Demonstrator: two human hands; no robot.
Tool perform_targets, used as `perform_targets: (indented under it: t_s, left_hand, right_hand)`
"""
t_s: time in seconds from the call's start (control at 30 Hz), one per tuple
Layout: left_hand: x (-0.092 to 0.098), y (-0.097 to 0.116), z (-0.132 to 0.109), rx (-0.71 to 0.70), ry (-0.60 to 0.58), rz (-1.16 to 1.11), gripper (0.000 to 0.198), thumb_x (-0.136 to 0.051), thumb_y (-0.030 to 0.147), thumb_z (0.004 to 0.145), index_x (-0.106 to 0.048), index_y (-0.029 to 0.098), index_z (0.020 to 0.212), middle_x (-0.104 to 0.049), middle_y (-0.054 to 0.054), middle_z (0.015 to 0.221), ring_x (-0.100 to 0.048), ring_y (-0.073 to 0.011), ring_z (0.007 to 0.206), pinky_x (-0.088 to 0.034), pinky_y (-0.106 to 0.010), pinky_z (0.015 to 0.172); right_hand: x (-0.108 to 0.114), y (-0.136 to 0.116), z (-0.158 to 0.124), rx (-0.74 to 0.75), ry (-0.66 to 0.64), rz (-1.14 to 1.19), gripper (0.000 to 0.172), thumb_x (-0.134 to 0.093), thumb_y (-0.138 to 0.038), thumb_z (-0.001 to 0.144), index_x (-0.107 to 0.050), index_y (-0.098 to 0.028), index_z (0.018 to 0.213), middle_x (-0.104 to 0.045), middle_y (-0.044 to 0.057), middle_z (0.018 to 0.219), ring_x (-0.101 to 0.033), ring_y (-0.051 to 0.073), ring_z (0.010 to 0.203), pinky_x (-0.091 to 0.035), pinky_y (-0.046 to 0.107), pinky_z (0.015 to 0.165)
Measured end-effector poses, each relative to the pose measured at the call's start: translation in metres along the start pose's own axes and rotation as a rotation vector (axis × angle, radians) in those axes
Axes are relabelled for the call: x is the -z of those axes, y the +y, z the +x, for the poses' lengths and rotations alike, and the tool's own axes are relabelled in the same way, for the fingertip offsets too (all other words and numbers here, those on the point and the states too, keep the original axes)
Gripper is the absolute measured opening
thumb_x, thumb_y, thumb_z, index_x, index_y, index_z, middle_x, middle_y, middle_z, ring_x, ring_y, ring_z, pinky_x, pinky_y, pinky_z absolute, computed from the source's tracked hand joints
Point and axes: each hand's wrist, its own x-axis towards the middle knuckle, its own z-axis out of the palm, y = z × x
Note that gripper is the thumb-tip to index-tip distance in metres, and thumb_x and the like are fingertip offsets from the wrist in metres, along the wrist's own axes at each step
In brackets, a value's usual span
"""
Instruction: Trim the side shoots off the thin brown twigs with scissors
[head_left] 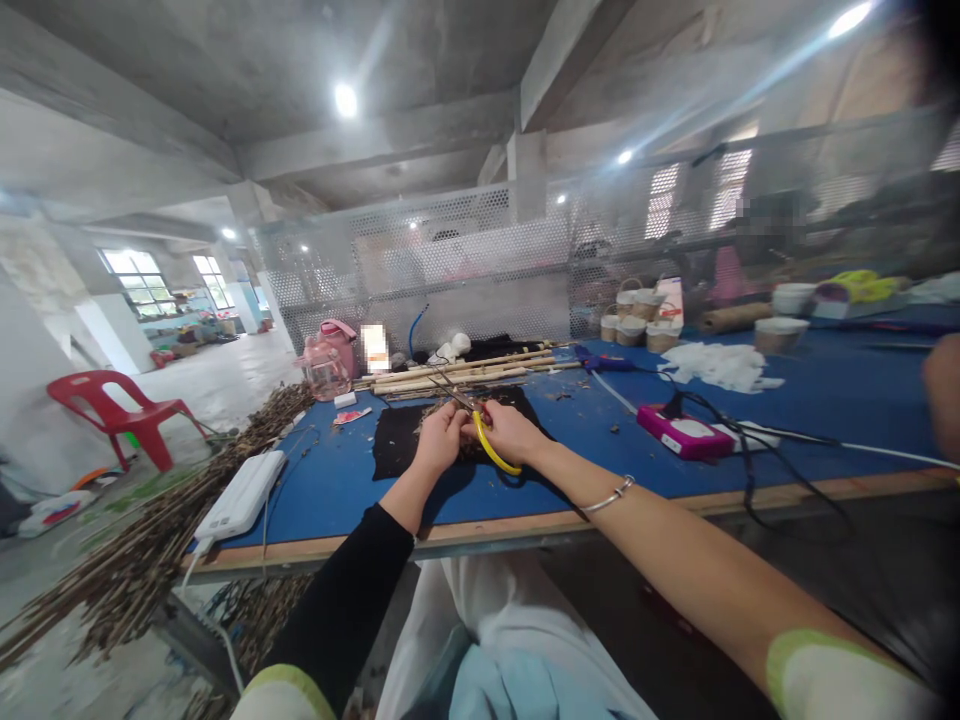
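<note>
My right hand (511,432) is closed around a pair of scissors (491,452) with yellow handles, its dark blades pointing away and to the left. Beside it, my left hand (439,438) has its fingers pressed together near the scissors; what they pinch is too small to make out. Both hands are over a black cloth (394,445) strewn with small brown scraps. Beyond the cloth lie several long pale sticks (480,376) in a row.
The blue tabletop (592,455) holds a white power bank (241,492), a magenta power strip (684,432) with cables, and a blue glue gun (606,360). Dry twigs (142,540) hang past the left edge. Small pots (631,328) and white fluff (720,366) sit right. Part of another person (943,395) shows at far right.
</note>
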Motion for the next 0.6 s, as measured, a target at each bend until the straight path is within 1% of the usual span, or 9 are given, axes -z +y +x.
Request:
perform_targets:
  t_s: [0.17,0.3,0.37,0.43,0.5,0.6]
  left_hand:
    - [-0.001,-0.006,0.001,0.039,-0.040,-0.094,0.020,-0.042,0.032,0.080,-0.052,0.017,0.073,-0.060,-0.002,0.069,-0.055,-0.0117,0.061,-0.048,-0.023,0.059]
    - [-0.003,-0.004,0.002,0.153,-0.127,-0.269,0.018,-0.040,0.031,0.081,-0.051,0.017,0.081,-0.060,-0.002,0.071,-0.055,-0.0102,0.054,-0.050,-0.025,0.054]
    - [-0.003,-0.003,0.002,0.210,-0.139,-0.322,0.016,-0.040,0.030,0.081,-0.050,0.017,0.084,-0.059,-0.002,0.070,-0.055,-0.0093,0.052,-0.049,-0.025,0.052]
    - [-0.004,-0.001,0.003,0.274,-0.125,-0.361,0.016,-0.041,0.028,0.081,-0.050,0.016,0.085,-0.058,-0.001,0.068,-0.054,-0.0085,0.051,-0.048,-0.023,0.051]
    - [-0.005,0.000,0.003,0.312,-0.110,-0.425,0.018,-0.040,0.028,0.081,-0.050,0.016,0.090,-0.056,0.000,0.065,-0.051,-0.0071,0.049,-0.047,-0.022,0.051]
    - [-0.005,0.001,0.004,0.285,-0.067,-0.505,0.024,-0.041,0.029,0.081,-0.050,0.016,0.099,-0.050,0.003,0.060,-0.043,-0.0051,0.045,-0.040,-0.018,0.048]
  right_hand:
    - [-0.003,0.004,0.004,-0.015,-0.017,0.013,0.046,-0.050,-0.059,0.073,-0.056,-0.015,0.085,-0.064,0.010,0.081,-0.059,0.018,0.069,-0.034,0.021,0.054]
    - [-0.005,0.009,0.007,-0.009,-0.049,0.045,0.048,-0.046,-0.062,0.073,-0.057,-0.017,0.084,-0.065,0.009,0.078,-0.059,0.017,0.068,-0.036,0.021,0.055]
    - [-0.005,0.010,0.008,-0.010,-0.046,0.038,0.049,-0.046,-0.064,0.072,-0.058,-0.017,0.083,-0.065,0.008,0.077,-0.059,0.017,0.067,-0.036,0.021,0.055]
    - [-0.003,0.010,0.007,-0.014,-0.016,0.002,0.049,-0.046,-0.065,0.071,-0.058,-0.018,0.081,-0.065,0.008,0.075,-0.059,0.018,0.066,-0.034,0.021,0.054]
    - [-0.002,0.011,0.006,-0.021,0.050,-0.037,0.049,-0.047,-0.065,0.069,-0.059,-0.019,0.076,-0.064,0.008,0.072,-0.058,0.018,0.065,-0.033,0.022,0.054]
    - [0.001,0.012,0.006,-0.031,0.162,-0.016,0.046,-0.048,-0.064,0.069,-0.059,-0.019,0.072,-0.063,0.006,0.070,-0.057,0.017,0.064,-0.033,0.021,0.054]
